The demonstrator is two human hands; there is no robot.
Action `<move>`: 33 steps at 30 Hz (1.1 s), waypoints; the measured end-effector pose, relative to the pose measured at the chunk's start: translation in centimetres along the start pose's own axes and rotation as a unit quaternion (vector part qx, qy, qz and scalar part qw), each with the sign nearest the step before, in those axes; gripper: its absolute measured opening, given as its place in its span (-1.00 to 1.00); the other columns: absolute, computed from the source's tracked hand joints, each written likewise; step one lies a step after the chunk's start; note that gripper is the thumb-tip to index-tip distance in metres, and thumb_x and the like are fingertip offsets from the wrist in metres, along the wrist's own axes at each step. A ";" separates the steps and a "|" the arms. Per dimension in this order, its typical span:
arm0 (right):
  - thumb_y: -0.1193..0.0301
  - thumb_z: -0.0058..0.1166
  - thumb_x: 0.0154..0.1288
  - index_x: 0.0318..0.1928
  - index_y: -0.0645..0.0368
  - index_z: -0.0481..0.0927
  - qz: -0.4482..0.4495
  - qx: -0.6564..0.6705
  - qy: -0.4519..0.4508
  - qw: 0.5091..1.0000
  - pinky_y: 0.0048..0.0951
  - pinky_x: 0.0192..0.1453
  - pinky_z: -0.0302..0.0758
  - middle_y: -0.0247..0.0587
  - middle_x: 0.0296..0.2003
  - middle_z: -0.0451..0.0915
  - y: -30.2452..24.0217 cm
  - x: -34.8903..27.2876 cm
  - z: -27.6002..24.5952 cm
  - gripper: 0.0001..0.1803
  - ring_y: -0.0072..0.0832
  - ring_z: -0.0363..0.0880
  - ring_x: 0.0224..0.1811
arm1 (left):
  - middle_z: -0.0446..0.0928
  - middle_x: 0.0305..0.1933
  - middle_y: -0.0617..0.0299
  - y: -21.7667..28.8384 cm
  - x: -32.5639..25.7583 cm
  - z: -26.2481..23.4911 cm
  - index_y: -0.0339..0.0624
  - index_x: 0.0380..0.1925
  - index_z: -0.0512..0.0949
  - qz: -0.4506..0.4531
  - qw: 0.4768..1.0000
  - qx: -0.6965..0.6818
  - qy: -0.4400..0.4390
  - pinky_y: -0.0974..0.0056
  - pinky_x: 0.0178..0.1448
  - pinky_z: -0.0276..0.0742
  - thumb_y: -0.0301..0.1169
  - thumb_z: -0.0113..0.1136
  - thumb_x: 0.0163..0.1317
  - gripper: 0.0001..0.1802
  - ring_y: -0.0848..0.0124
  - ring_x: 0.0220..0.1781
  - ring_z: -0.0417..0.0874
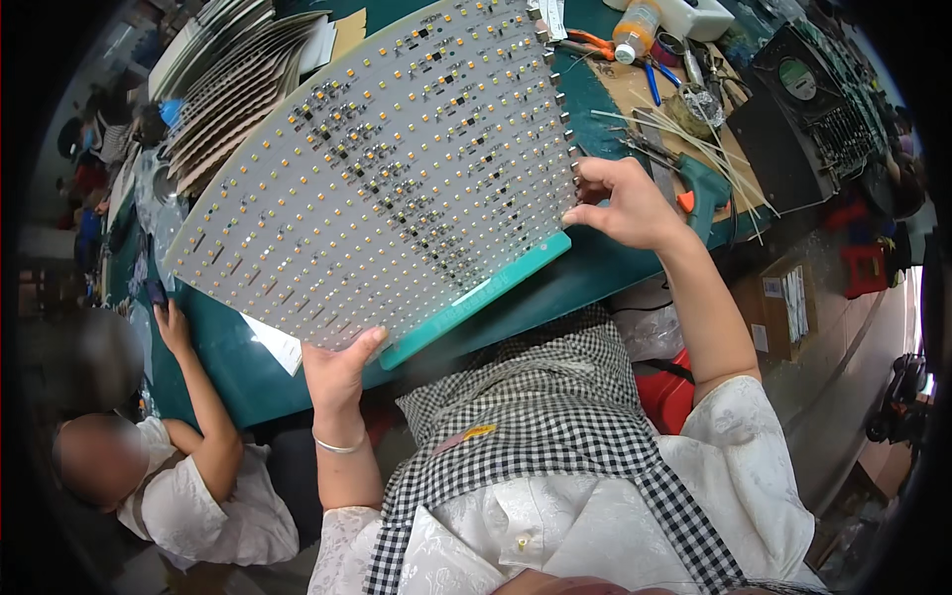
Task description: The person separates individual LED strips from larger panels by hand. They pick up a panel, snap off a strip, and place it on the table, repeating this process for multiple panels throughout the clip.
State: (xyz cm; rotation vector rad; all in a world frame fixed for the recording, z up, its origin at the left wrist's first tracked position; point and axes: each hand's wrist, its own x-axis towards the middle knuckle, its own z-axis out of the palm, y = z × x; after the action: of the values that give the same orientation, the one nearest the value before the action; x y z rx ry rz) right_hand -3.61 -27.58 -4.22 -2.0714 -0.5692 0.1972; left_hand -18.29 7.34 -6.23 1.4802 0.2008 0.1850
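A large fan-shaped LED circuit board [397, 178], grey and dotted with small yellow and white LEDs and dark chips, is tilted over the table. Along its near edge runs a teal strip [476, 302]. My left hand [340, 372] grips the near left edge, thumb up by the end of the strip, the other fingers hidden beneath. On the right edge, where small metal tabs stick out in a row, my right hand [627, 205] pinches with thumb and fingers close to the strip's right end.
Stacked boards [238, 99] stand at the far left. Right of the board lie a green glue gun [702, 188], glue sticks [719, 159], orange-handled pliers [587, 44] and an orange bottle [637, 30]. A co-worker [203, 476] sits at the left, one hand on a dark object.
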 end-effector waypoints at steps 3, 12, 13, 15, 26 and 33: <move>0.61 0.31 -0.05 -0.31 0.31 0.49 -0.051 0.002 0.054 0.997 -0.44 -0.27 0.53 -0.12 -0.51 0.60 0.2 -0.7 0.5 -0.72 -0.42 0.62 -0.44 | 0.55 -0.11 0.11 0.2 -1.4 0.9 -0.38 -0.02 0.43 0.056 0.996 0.059 0.023 0.24 -0.01 0.57 -0.69 0.38 -0.06 -0.46 0.30 -0.14 0.61; 0.53 0.22 0.12 -0.21 0.27 0.64 -0.178 0.073 0.144 0.971 -0.54 -0.24 0.56 -0.16 -0.33 0.67 2.2 -2.3 2.9 -0.81 -0.45 0.67 -0.32 | 0.66 -0.20 -0.11 -1.0 -2.0 0.8 -0.43 -0.27 0.64 0.314 0.919 0.189 -0.143 0.03 0.15 0.54 -0.54 0.23 0.11 -0.80 0.06 -0.06 0.69; 0.52 0.22 0.12 -0.20 0.26 0.64 -0.159 0.083 0.161 0.971 -0.54 -0.24 0.56 -0.18 -0.32 0.67 1.8 -2.2 3.4 -0.80 -0.48 0.67 -0.31 | 0.67 -0.22 -0.06 -1.1 -1.7 1.0 -0.41 -0.27 0.65 0.334 0.908 0.218 -0.126 -0.07 0.20 0.48 -0.44 0.21 0.14 -0.76 0.06 -0.06 0.69; 0.52 0.24 0.12 -0.16 0.30 0.64 -0.064 0.128 0.196 0.970 -0.56 -0.26 0.55 -0.20 -0.32 0.67 0.7 -2.4 4.1 -0.76 -0.58 0.64 -0.33 | 0.67 -0.21 -0.06 -0.9 -1.5 0.9 -0.39 -0.30 0.66 0.306 0.922 0.204 -0.123 -0.11 0.23 0.44 -0.43 0.21 0.13 -0.78 0.06 -0.04 0.69; 0.60 0.23 0.12 -0.33 0.37 0.62 0.109 0.254 0.095 0.956 -0.56 -0.44 0.55 -0.22 -0.52 0.61 4.0 6.8 -1.7 -0.91 -0.57 0.57 -0.54 | 0.55 -0.07 0.17 4.2 1.1 -2.9 -0.31 -0.06 0.48 0.155 0.971 -0.114 0.143 0.27 0.04 0.52 -0.68 0.25 0.13 -0.65 0.39 -0.07 0.58; 0.32 0.27 0.17 -0.26 0.26 0.70 0.122 -0.215 0.138 0.959 -0.50 -0.14 0.56 -0.09 -0.31 0.69 7.5 12.6 -1.2 -0.75 -0.52 0.65 -0.25 | 0.54 -0.04 0.18 1.4 0.0 -2.9 -0.29 0.04 0.43 0.031 0.988 -0.101 0.115 0.31 0.03 0.51 -0.73 0.20 0.12 -0.55 0.39 -0.04 0.58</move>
State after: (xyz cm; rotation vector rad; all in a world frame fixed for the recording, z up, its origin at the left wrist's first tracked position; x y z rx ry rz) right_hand 10.24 -25.96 -8.76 -2.5364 -0.1930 -0.0843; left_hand -18.95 10.24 -5.03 1.2629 0.3132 0.4146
